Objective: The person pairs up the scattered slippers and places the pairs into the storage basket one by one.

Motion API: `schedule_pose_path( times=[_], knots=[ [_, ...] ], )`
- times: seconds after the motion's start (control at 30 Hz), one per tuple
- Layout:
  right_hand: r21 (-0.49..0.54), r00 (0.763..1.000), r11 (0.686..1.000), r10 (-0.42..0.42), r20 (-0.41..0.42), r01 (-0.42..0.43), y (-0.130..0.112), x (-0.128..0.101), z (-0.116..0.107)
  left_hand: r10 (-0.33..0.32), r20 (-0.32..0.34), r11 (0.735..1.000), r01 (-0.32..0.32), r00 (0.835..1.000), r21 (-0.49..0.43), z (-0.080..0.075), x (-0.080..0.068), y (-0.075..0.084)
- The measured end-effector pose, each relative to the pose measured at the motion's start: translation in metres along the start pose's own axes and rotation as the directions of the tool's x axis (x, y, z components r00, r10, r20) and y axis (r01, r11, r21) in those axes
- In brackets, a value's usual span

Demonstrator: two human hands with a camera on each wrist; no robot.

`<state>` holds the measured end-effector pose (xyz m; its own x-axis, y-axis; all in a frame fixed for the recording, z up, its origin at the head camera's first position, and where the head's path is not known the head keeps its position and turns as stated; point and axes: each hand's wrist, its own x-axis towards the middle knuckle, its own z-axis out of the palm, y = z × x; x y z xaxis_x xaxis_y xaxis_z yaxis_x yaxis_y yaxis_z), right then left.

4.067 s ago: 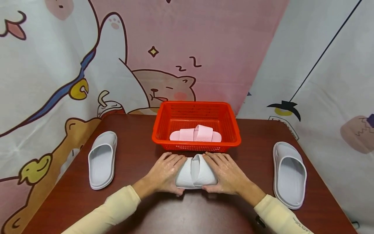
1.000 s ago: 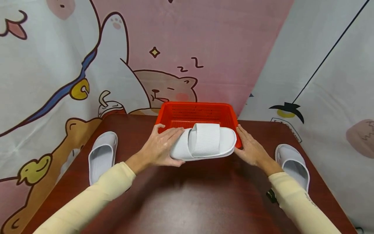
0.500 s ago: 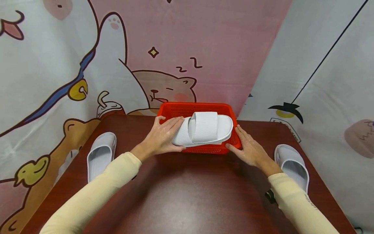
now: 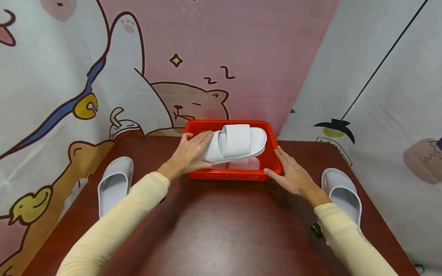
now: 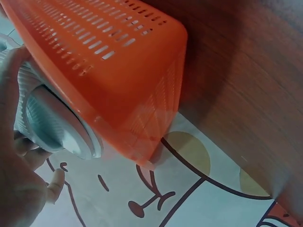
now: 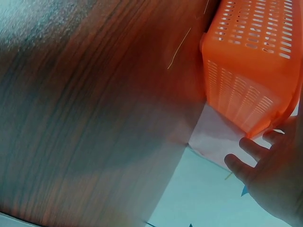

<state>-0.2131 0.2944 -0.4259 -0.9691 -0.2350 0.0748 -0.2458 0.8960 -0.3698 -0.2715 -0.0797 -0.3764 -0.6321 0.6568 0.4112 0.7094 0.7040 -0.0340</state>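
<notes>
A pair of white slide slippers (image 4: pixel 238 142), one tucked into the other, is held over the red plastic basket (image 4: pixel 228 175). My left hand (image 4: pixel 189 154) grips their left end, thumb at the front and fingers over the strap. In the left wrist view the slippers (image 5: pixel 57 118) show beyond the basket's rim, the hand wrapped about them. Pink slippers (image 4: pixel 243 164) lie in the basket, partly hidden beneath the white ones. At the basket's right front corner, my right hand (image 4: pixel 292 174) has its fingers extended and thumb spread, holding nothing.
A light grey clog (image 4: pixel 116 183) lies on the left of the brown table (image 4: pixel 207 222). Another grey clog (image 4: pixel 342 195) is at the right, partly behind the right forearm. A printed cartoon curtain (image 4: pixel 262 57) hangs behind the table and basket.
Both hands held the white slippers on the table before the basket. The right hand has let go and moved to the basket's corner; the left has carried them up and over the basket.
</notes>
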Motion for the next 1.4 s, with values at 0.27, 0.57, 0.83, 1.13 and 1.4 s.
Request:
schedule_pose_path(
  times=[0.27, 0.57, 0.83, 1.13, 1.4],
  knots=[
    [-0.014, 1.000, 1.000, 0.006, 0.015, -0.005, -0.002, 0.003, 0.001, -0.045, 0.040, 0.999, 0.046, 0.998, -0.029, 0.011, 0.015, -0.008],
    [-0.029, 1.000, 1.000, 0.003, 0.018, -0.003, -0.002, 0.002, 0.002, -0.127, 0.143, 0.982, 0.144, 0.982, -0.119, 0.025, 0.028, -0.019],
    [-0.051, 1.000, 0.999, -0.019, 0.000, 0.019, -0.001, 0.002, 0.004, -0.154, 0.205, 0.977, 0.180, 0.967, -0.117, 0.035, 0.035, -0.031],
    [-0.048, 0.999, 0.998, -0.033, -0.004, 0.032, -0.002, 0.002, 0.005, -0.194, 0.249, 0.969, 0.225, 0.949, -0.104, 0.041, 0.042, -0.034],
    [-0.069, 1.000, 0.997, -0.024, -0.006, 0.024, 0.001, 0.002, 0.006, -0.197, 0.265, 0.968, 0.231, 0.944, -0.102, 0.055, 0.052, -0.037]
  ],
)
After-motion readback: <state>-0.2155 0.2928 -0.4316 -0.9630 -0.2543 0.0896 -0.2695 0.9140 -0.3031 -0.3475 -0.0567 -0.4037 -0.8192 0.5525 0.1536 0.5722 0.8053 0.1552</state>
